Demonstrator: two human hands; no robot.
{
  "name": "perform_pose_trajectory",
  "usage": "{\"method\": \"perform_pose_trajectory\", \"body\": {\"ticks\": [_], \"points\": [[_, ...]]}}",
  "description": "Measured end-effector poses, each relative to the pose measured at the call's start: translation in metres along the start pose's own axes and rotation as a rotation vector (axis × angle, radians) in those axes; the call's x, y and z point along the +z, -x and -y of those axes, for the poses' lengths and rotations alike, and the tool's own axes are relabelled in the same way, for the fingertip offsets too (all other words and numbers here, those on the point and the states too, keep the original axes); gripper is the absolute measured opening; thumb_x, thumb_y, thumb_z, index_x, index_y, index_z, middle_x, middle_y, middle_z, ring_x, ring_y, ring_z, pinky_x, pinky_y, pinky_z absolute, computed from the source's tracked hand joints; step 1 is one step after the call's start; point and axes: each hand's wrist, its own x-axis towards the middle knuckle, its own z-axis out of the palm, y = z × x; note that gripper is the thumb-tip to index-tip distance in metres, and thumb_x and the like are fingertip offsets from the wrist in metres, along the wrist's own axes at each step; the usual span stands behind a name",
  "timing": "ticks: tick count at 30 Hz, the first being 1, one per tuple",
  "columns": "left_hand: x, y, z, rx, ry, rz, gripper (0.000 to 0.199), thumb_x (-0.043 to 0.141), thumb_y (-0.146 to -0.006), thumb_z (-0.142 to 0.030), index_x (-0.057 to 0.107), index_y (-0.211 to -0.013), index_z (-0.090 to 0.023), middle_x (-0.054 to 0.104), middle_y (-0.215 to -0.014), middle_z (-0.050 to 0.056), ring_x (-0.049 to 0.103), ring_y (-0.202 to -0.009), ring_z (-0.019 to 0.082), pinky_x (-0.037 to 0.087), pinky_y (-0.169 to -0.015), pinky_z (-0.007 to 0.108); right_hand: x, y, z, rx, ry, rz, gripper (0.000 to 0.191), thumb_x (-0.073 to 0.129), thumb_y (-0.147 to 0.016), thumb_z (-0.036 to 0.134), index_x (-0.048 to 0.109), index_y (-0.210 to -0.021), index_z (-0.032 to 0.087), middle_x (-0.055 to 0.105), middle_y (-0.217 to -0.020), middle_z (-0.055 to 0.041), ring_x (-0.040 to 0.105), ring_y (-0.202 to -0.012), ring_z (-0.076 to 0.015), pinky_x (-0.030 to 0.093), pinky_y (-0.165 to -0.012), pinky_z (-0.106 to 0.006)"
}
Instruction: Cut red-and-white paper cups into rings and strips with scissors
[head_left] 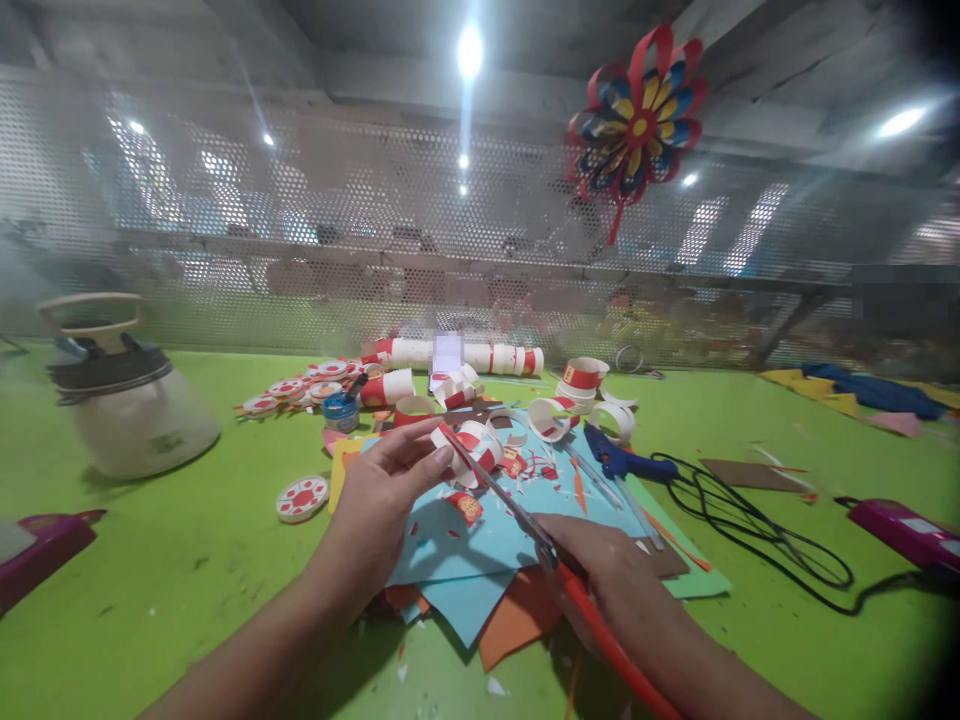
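Observation:
My left hand (386,492) pinches a curled red-and-white paper cup strip (478,450) between thumb and fingers. In my right hand (600,560) is a pair of red-handled scissors (517,510); the blades point up and left, their tips at the strip. Under both hands lie light blue paper sheets (450,552) strewn with small red and white scraps. A red paper piece with a gold print (466,508) rests on the blue sheet below the strip. More cut cup rings (551,420) sit just beyond.
A blue glue gun (626,460) with black cable lies right. Stacked paper cups (412,355), a phone (448,360), a blue jar (341,411) and decorated discs (302,497) are behind and left. A large plastic jug (142,410) stands far left; a paper flower (640,125) hangs above.

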Motion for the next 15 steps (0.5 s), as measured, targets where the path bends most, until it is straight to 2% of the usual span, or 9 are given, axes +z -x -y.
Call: {"method": "perform_pose_trajectory", "body": {"ticks": [6,11,15], "points": [[-0.0011,-0.0015,0.0037,0.012,0.003,0.004,0.032,0.079,-0.07,-0.027,0.071,-0.101,-0.02,0.075,-0.089,0.004,0.068,-0.082,0.016,0.052,-0.079,0.028,0.005,0.0007,-0.0033,-0.033,-0.008,-0.047,0.017,0.049,-0.084,0.011,0.063,-0.081,0.021,0.069,-0.081,-0.0012,0.064,-0.088,-0.0227,0.047,-0.079,-0.034],[-0.002,-0.0024,0.0041,0.022,0.008,-0.014,0.033,0.079,-0.07,-0.027,0.071,-0.101,-0.02,0.075,-0.089,0.004,0.067,-0.082,0.016,0.052,-0.079,0.028,0.0068,0.0013,-0.0023,-0.055,-0.002,-0.044,0.018,0.05,-0.086,0.015,0.065,-0.092,0.021,0.07,-0.088,-0.0034,0.064,-0.09,-0.0231,0.048,-0.08,-0.034],[-0.0032,-0.0037,0.0053,0.028,0.0,-0.003,0.034,0.079,-0.071,-0.027,0.07,-0.103,-0.02,0.075,-0.091,0.004,0.067,-0.083,0.017,0.051,-0.08,0.03,0.0049,0.0006,0.0008,-0.032,-0.045,-0.016,0.019,0.049,-0.088,0.016,0.066,-0.094,0.022,0.071,-0.091,-0.0022,0.065,-0.086,-0.0203,0.048,-0.076,-0.03]]}}
